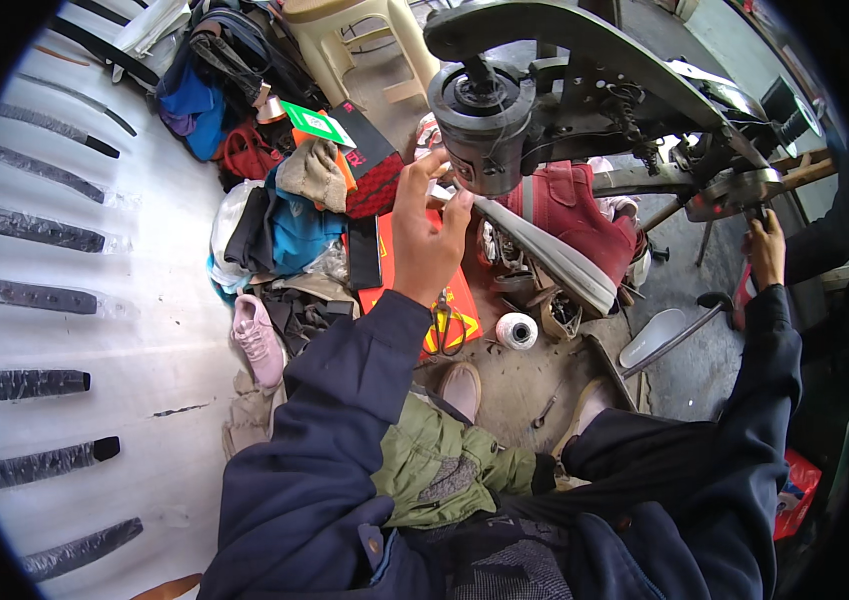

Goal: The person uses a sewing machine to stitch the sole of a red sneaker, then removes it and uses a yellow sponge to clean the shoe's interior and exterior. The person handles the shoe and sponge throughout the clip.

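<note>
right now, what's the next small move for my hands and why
Probably ease the left hand slightly clear of the dark metal cylindrical machine head: it sits close beside its lower part, while the right hand grips the short dark handle.

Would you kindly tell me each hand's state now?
Left hand: beside the dark-grey metal cylinder; grip cannot be told.
Right hand: closed, holding the short dark crank handle.

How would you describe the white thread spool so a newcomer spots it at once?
Find the dark sewing machine across the upper right. Look down past the left hand to the scissors. Just right of them sits the thread spool, set apart by its white, round body and dark centre.
</note>
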The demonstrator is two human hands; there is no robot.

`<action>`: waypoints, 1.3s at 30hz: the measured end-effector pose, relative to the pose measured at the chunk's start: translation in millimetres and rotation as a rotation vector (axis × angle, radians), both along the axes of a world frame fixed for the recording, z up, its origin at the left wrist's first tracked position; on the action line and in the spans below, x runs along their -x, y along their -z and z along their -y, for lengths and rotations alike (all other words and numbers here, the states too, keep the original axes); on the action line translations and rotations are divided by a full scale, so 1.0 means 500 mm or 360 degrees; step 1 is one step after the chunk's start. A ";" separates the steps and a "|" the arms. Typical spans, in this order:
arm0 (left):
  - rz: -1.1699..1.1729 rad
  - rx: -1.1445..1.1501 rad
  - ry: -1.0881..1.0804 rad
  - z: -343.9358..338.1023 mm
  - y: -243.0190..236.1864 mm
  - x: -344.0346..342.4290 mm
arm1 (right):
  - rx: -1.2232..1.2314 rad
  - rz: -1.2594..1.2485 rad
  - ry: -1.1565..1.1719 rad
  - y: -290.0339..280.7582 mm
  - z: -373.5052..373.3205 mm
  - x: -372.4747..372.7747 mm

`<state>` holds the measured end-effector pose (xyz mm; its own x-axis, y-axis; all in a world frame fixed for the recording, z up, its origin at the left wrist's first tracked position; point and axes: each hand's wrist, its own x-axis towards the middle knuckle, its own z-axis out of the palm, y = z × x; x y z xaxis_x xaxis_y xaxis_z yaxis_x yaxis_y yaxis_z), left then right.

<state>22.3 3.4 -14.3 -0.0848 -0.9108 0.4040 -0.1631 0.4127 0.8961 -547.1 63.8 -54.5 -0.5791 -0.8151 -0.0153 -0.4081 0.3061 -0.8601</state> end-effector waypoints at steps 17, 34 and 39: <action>0.0430 0.0579 -0.0027 -0.066 -0.041 0.008 | -0.0474 0.0234 -0.0497 -0.071 -0.020 -0.309; -0.0310 -0.0335 0.0612 0.037 -0.011 -0.053 | -0.0429 -0.0063 -0.0153 0.057 -0.009 -0.094; -0.0155 -0.0460 0.0704 0.036 -0.028 -0.033 | -0.0492 0.0144 -0.0481 0.009 -0.018 -0.241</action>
<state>39.0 -14.3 -0.5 -0.4602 -0.8719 0.1673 0.0601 0.1574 0.9857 -426.9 72.8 -58.9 -0.3004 -0.8967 -0.3250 -0.4459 0.4333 -0.7832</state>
